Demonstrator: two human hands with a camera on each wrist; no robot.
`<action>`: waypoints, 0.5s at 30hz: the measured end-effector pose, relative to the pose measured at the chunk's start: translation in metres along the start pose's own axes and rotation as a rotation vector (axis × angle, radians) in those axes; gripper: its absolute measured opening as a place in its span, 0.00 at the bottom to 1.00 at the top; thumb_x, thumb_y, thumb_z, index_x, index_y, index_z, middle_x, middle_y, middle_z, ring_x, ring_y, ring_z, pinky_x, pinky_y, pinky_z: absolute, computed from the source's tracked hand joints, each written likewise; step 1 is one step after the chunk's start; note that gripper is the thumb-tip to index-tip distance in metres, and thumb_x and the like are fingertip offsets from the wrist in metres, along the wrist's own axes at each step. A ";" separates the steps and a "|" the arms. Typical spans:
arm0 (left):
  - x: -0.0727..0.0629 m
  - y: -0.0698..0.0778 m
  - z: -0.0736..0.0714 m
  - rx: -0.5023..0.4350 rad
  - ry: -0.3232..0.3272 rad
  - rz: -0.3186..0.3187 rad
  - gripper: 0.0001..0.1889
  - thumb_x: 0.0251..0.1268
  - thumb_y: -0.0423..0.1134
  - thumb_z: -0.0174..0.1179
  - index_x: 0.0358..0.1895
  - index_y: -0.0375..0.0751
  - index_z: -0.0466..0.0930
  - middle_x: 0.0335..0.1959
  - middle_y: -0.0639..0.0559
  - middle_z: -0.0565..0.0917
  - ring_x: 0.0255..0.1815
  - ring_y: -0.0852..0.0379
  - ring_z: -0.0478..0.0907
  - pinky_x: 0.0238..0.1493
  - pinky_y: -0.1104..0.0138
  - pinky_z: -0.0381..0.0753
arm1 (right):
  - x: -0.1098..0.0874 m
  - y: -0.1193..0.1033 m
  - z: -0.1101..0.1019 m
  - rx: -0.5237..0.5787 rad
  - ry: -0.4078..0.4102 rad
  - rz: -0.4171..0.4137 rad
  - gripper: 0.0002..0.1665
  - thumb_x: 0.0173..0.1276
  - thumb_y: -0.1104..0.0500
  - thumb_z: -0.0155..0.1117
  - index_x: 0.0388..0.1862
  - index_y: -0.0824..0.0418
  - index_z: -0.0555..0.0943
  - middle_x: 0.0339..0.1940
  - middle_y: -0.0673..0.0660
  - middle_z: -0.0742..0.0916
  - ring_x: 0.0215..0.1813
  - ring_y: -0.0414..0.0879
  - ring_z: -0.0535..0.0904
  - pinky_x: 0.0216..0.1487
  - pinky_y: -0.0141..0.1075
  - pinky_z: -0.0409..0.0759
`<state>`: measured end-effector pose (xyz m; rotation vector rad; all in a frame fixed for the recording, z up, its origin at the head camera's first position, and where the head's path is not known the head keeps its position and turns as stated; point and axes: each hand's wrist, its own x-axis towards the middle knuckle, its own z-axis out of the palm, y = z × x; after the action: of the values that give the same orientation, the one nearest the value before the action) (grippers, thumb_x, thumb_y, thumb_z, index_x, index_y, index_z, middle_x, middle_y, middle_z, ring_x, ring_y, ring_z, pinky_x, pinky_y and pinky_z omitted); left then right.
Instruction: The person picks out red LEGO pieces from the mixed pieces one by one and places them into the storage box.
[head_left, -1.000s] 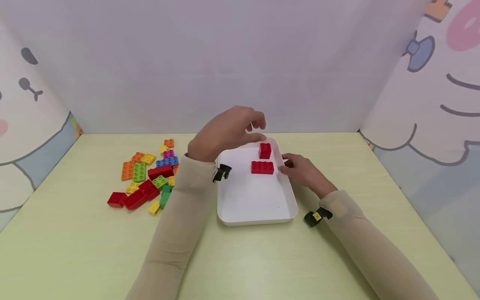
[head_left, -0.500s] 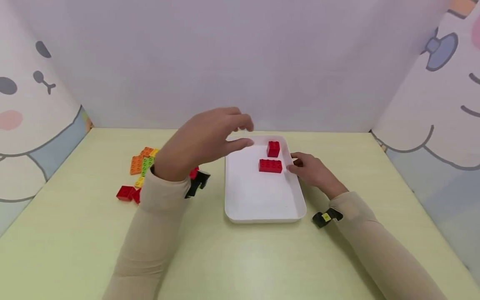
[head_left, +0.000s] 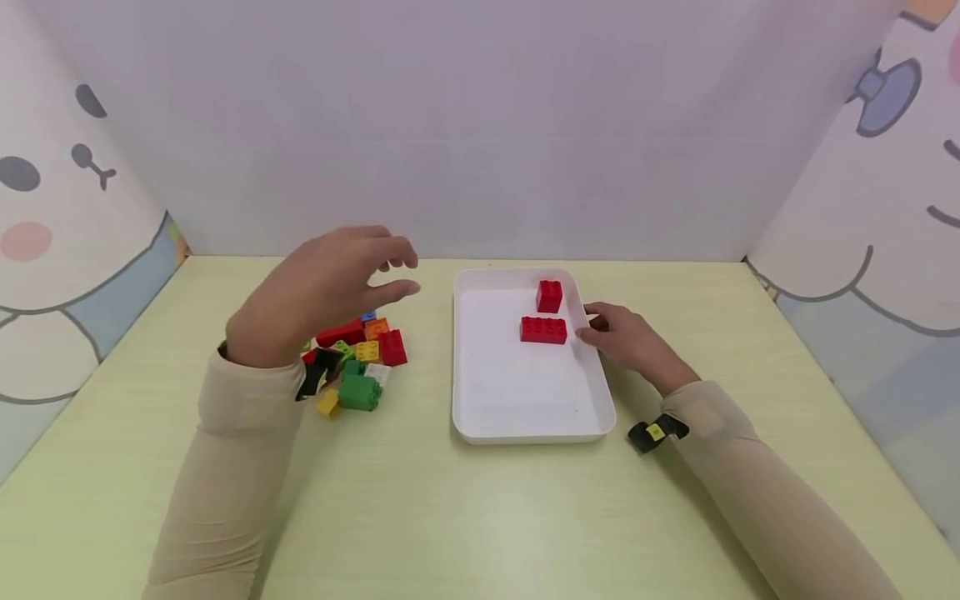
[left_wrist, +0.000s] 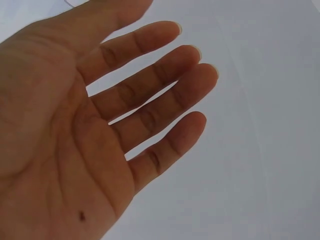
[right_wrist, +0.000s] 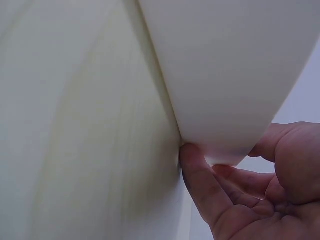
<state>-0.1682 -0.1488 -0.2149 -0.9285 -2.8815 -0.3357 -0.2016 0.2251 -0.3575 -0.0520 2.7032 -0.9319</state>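
Smooth white tray (head_left: 510, 392), rounded corners, holds two studded red bricks (head_left: 543, 331) in far right part. Right hand (head_left: 628, 340) pinches its right wall. Left hand (head_left: 322, 287), fingers apart, hovers near mixed bricks (head_left: 360, 392), left.

- Cannot fully see the bricks (head_left: 360, 392) behind the left hand (head_left: 322, 290), toward the left edge of the table (head_left: 480, 517).
- Cannot fully see the right hand (right_wrist: 267, 210), partly hidden by the tray (right_wrist: 235, 70).
- Cannot identify the tiny speck (head_left: 576, 410) near the tray's near right corner.

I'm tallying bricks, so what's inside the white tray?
A small red brick and a longer red brick. Whatever they cover of the white tray can't be seen.
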 end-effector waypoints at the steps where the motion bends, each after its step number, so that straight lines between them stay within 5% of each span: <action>1: 0.000 0.000 0.001 0.001 0.001 0.007 0.14 0.67 0.45 0.69 0.52 0.47 0.83 0.46 0.53 0.83 0.47 0.53 0.80 0.50 0.56 0.80 | 0.000 0.000 0.000 0.000 -0.001 0.004 0.35 0.78 0.51 0.57 0.77 0.65 0.63 0.65 0.70 0.76 0.62 0.63 0.74 0.63 0.56 0.75; 8: -0.006 -0.007 0.001 -0.006 -0.021 -0.015 0.14 0.67 0.44 0.69 0.53 0.47 0.83 0.47 0.52 0.83 0.48 0.52 0.80 0.50 0.55 0.81 | 0.000 -0.001 0.001 0.003 0.000 0.007 0.35 0.78 0.52 0.56 0.77 0.64 0.63 0.65 0.70 0.76 0.61 0.63 0.74 0.62 0.56 0.76; 15: -0.030 -0.052 0.007 0.004 -0.157 -0.181 0.17 0.69 0.46 0.66 0.57 0.44 0.82 0.50 0.48 0.83 0.47 0.49 0.80 0.49 0.51 0.82 | -0.001 0.000 -0.001 0.010 -0.003 0.003 0.35 0.79 0.52 0.56 0.78 0.64 0.62 0.66 0.69 0.76 0.62 0.63 0.74 0.62 0.56 0.76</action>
<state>-0.1742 -0.2055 -0.2361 -0.7250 -3.1178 -0.2824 -0.2005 0.2255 -0.3563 -0.0467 2.6948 -0.9435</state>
